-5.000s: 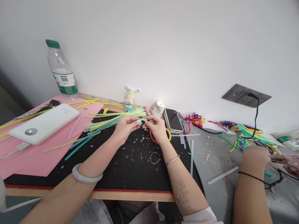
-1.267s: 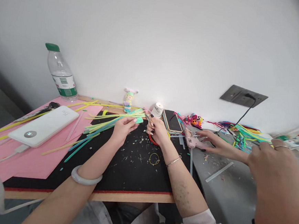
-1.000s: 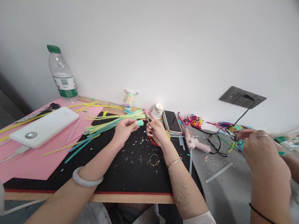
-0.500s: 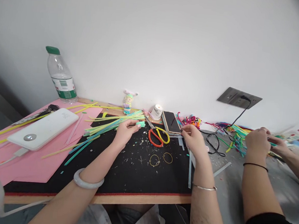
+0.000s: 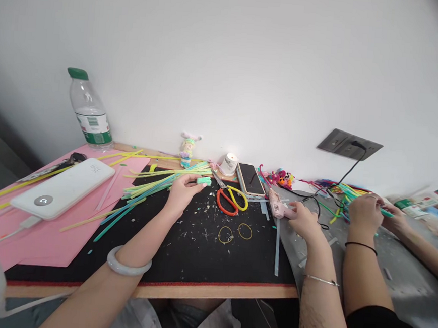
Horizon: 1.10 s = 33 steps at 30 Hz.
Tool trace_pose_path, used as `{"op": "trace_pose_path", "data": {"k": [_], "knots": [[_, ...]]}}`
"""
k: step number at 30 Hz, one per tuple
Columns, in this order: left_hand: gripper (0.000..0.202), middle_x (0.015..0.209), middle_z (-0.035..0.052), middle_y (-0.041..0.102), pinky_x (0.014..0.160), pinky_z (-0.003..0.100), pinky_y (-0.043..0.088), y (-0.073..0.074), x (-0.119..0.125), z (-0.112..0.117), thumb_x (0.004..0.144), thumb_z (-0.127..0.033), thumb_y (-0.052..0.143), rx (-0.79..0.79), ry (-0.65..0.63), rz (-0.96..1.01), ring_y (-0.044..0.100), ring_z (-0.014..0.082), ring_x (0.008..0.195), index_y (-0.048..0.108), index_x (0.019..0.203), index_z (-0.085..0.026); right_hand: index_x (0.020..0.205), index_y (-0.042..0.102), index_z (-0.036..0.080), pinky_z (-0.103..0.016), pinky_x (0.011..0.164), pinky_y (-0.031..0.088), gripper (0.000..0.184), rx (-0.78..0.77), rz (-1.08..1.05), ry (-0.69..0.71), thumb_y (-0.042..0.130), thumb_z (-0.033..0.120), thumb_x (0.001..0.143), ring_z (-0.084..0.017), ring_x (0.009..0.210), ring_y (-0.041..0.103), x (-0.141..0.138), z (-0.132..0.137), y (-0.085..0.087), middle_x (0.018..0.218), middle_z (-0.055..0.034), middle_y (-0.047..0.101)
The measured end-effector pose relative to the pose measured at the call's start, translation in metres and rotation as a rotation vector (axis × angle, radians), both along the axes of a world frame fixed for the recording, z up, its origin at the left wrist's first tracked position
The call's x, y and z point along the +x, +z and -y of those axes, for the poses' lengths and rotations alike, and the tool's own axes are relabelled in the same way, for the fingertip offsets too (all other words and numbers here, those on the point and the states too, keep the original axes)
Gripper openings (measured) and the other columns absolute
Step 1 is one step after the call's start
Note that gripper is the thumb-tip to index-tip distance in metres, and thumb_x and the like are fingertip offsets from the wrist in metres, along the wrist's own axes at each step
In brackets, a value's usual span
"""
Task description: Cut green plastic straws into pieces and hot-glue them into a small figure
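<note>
My left hand (image 5: 182, 194) pinches a small mint-green fuzzy piece (image 5: 204, 181) between thumb and fingers, above the black mat (image 5: 204, 259). At the mat's right edge, my right hand (image 5: 305, 221) closes round the handle of a pale pink hot glue gun (image 5: 278, 205), whose nozzle points away toward the wall. Between my hands lie scissors (image 5: 228, 200) with one red-orange and one yellow handle loop. Two thin rubber bands (image 5: 245, 231) rest nearer to me. Left of my left hand, yellow, green and blue pipe cleaners (image 5: 144, 191) are spread in a loose bunch.
A smartphone (image 5: 251, 179), a white cup (image 5: 229, 164) and a small doll figure (image 5: 187, 150) stand or lie along the wall. At left are a bottle (image 5: 90, 111) and a power bank (image 5: 63, 187) on pink sheets. A co-worker's hands (image 5: 367, 213) work at right, near a black cord (image 5: 349, 174).
My right hand has moved right and toward me and taken hold of the glue gun. My left hand stays nearly still with the green piece. The co-worker's hands have shifted left.
</note>
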<state>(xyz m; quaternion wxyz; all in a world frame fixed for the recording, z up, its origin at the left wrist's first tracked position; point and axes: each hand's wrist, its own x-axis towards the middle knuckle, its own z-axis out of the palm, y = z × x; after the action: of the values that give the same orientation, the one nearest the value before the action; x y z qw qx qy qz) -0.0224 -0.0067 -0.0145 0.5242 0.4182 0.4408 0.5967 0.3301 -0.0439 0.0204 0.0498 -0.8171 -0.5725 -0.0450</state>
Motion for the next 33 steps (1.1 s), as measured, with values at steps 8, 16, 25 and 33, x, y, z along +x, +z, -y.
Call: {"op": "trace_pose_path", "data": {"k": [8, 16, 25, 33], "knots": [[0.035, 0.085, 0.0035, 0.063, 0.069, 0.029, 0.050, 0.005, 0.001, 0.001, 0.061, -0.034, 0.073, -0.005, 0.001, 0.031, 0.061, 0.0140, 0.070, 0.059, 0.089, -0.017, 0.114, 0.048, 0.023, -0.042, 0.078, 0.037, 0.045, -0.098, -0.037, 0.085, 0.049, 0.018, 0.069, -0.028, 0.096, 0.057, -0.011, -0.004, 0.004, 0.103, -0.0099, 0.063], [0.020, 0.084, 0.0016, 0.057, 0.065, 0.024, 0.050, 0.009, 0.002, 0.003, 0.073, -0.030, 0.058, 0.040, -0.023, -0.121, 0.059, 0.0111, 0.068, 0.059, 0.090, -0.019, 0.111, 0.053, 0.020, -0.032, 0.066, 0.038, 0.042, 0.292, -0.064, 0.060, 0.049, 0.026, 0.070, -0.026, 0.087, 0.059, -0.011, 0.007, 0.014, 0.099, -0.0108, 0.064], [0.023, 0.089, 0.0006, 0.056, 0.067, 0.025, 0.050, 0.004, 0.003, 0.000, 0.072, -0.029, 0.059, 0.037, -0.051, -0.122, 0.059, 0.0100, 0.069, 0.048, 0.090, -0.019, 0.105, 0.061, 0.020, -0.030, 0.060, 0.036, 0.039, 0.288, -0.037, 0.095, 0.051, 0.024, 0.067, -0.024, 0.074, 0.058, -0.021, 0.003, 0.027, 0.085, -0.0093, 0.065], [0.027, 0.079, -0.0035, 0.054, 0.068, 0.028, 0.050, 0.001, 0.004, -0.001, 0.072, -0.029, 0.061, 0.102, -0.108, -0.113, 0.059, 0.0107, 0.067, 0.041, 0.089, -0.021, 0.103, 0.061, 0.020, -0.031, 0.066, 0.040, 0.038, 0.344, -0.047, 0.194, 0.051, 0.022, 0.067, -0.025, 0.080, 0.060, -0.028, -0.004, 0.019, 0.090, -0.0092, 0.065]]}}
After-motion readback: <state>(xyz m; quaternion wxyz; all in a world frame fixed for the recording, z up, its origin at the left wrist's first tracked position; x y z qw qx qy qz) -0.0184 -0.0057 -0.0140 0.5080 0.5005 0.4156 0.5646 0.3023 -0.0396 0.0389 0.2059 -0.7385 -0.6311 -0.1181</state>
